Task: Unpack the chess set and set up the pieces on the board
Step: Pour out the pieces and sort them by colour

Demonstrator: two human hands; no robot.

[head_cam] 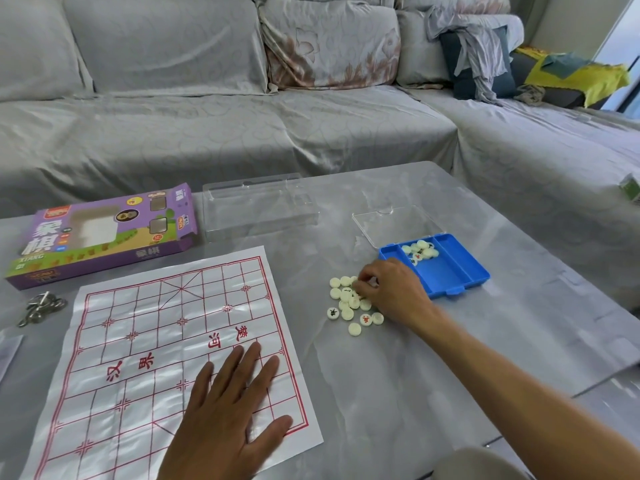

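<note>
Near me, the left hand (230,407) lies flat, fingers spread. The right hand (388,289) reaches farther out, fingertips curled down, pinching.

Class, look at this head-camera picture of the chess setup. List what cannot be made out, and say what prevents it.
- Pieces in the pile: most lie blank side up, so their characters are hidden.
- What the right hand pinches: its curled fingers cover it.
- Pieces in the blue tray: too small to read.
- Board: near part hidden under the left hand and cut by the bottom edge.
- Metal objects: too small to identify.
</note>
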